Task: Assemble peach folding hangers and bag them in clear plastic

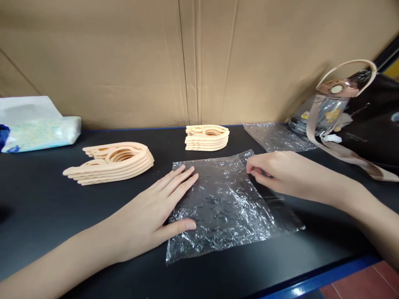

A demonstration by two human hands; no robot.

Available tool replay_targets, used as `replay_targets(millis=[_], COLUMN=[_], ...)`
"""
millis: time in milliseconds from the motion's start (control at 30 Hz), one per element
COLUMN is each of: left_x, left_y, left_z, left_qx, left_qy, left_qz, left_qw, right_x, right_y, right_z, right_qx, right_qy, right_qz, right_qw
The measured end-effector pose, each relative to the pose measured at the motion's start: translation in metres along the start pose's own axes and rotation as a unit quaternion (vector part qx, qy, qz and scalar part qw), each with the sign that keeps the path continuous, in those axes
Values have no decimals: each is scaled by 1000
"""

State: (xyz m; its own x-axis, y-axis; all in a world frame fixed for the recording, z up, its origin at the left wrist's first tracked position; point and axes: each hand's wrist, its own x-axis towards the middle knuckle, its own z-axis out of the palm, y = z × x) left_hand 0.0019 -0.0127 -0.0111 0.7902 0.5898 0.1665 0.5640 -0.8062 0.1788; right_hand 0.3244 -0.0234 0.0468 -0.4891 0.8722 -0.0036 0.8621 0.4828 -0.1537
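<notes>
No legible writing on any item; the print on the tissue pack (pixel 37 131) is too blurred to read. My left hand (pixel 156 216) lies flat, fingers spread, pressing the clear plastic bag's (pixel 224 203) left edge on the black table (pixel 46 207). My right hand (pixel 280 172) pinches the bag's far right edge.

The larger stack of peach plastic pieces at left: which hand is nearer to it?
Left. The left hand lies flat on the clear plastic bag, just right of the larger stack. The right hand pinches the bag's far right edge, farther away.
</notes>
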Motion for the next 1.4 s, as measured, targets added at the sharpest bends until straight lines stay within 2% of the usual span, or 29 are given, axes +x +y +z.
replay_targets(millis=[100,267,367,433,500,667,867,1067,1167,1267,1333,1400], left_x=[-1,-1,-1,-1,-1,0,4,7,6,4,3,3], left_y=[-4,-6,-6,-5,-4,2,12,9,2,-3,-2,1], left_z=[0,2,1,1,0,1,-3,-1,3,7,7,7], left_qx=[-2,-14,-20,-22,-26,-35,-50,-31,-21,-7,-4,-2], left_qy=[-13,-11,-7,-6,-2,3,24,48,50,44,46,55], left_qz=[1,-5,-3,-2,-6,-18,-18,-27,-37,-42,-60,-82], left_qw=[1000,1000,1000,1000,1000,999,998,998,998,998,997,995], right_x=[1,7,13,16,16,9,7,11,12,9,5,1], right_y=[10,9,6,4,1,-15,-29,-31,-32,-27,-17,-4], right_z=[-2,2,11,20,27,39,51,63,59,43,26,9], right_qx=[-11,85,139,160,157,111,101,70,70,84,95,97], right_qy=[-71,-97,-40,21,51,-4,44,40,23,-40,-98,-122], right_qz=[56,39,-45,-127,-188,-231,-295,-294,-291,-245,-196,-155], right_qw=[996,991,988,979,968,967,949,952,954,965,971,976])
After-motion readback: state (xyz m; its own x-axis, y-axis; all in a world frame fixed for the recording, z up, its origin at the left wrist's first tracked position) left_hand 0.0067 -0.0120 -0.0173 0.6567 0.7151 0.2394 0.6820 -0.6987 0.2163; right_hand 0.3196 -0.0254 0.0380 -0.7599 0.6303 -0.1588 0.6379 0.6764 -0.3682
